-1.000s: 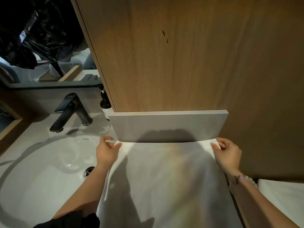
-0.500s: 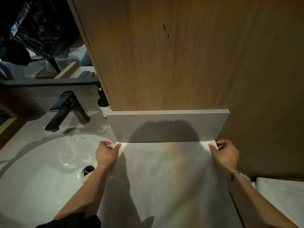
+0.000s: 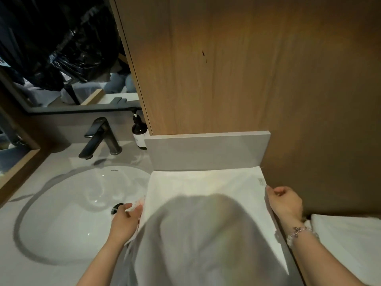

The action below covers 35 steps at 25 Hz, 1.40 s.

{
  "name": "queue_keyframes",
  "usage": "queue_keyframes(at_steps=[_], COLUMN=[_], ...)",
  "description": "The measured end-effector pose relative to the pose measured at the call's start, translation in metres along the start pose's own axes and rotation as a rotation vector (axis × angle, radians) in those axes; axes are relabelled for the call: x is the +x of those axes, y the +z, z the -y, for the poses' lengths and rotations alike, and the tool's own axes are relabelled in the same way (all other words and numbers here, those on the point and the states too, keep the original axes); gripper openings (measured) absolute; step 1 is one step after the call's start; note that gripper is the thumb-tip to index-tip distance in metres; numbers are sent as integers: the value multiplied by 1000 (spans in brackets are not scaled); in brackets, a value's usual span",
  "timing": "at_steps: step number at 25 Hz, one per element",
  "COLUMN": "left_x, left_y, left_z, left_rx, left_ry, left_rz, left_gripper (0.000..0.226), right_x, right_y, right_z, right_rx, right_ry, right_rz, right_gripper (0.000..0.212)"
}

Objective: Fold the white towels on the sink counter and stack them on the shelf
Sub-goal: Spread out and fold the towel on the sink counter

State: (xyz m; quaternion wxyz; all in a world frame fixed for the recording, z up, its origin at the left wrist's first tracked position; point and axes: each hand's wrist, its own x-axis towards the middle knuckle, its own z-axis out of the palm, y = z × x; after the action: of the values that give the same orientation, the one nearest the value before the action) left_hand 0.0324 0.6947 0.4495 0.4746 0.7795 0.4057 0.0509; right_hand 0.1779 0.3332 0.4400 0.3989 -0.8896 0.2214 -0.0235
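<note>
Left hand (image 3: 126, 218) lies at the left edge of 1 white towel (image 3: 206, 188), over the basin (image 3: 61, 213); its hold cannot be told. Right hand (image 3: 285, 205) pinches the right edge, fingers curled. The towel lies spread on the counter (image 3: 20, 265), far edge against the grey upstand (image 3: 206, 151). Tap (image 3: 101, 139) and bottle (image 3: 140, 135) stand beyond.

A bracelet of pale, glossy round beads (image 3: 300, 232) is worn just behind the right hand (image 3: 285, 205); both forearms are seen bare.
</note>
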Motion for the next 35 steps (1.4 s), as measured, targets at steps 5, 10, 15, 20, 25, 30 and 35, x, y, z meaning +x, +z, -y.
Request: queue_keyframes(at_steps=[5, 10, 15, 20, 25, 30, 35], left_x=[-48, -64, -66, -69, -65, -55, -48], left_y=[-12, -5, -7, -6, -8, -5, -1], left_z=[21, 16, 11, 8, 3, 5, 4], left_rx=[124, 260, 250, 227, 321, 338, 317], left_ry=[29, 95, 102, 127, 156, 146, 108], left_rz=[-22, -32, -5, 23, 58, -31, -74], left_gripper=[35, 34, 38, 42, 42, 34, 23], right_x=[-49, -66, -72, -66, -64, -63, -61], right_y=[-21, -28, -28, -30, -24, -24, -25], right_z=[-29, -20, -10, -8, -9, -12, -11], right_rx=[-161, 10, 31, 535, 877, 850, 806], right_ry=[-8, 111, 114, 253, 335, 305, 251], right_rz=[88, 300, 456, 744, 827, 753, 709], right_gripper=[31, 34, 24, 25, 21, 20, 19])
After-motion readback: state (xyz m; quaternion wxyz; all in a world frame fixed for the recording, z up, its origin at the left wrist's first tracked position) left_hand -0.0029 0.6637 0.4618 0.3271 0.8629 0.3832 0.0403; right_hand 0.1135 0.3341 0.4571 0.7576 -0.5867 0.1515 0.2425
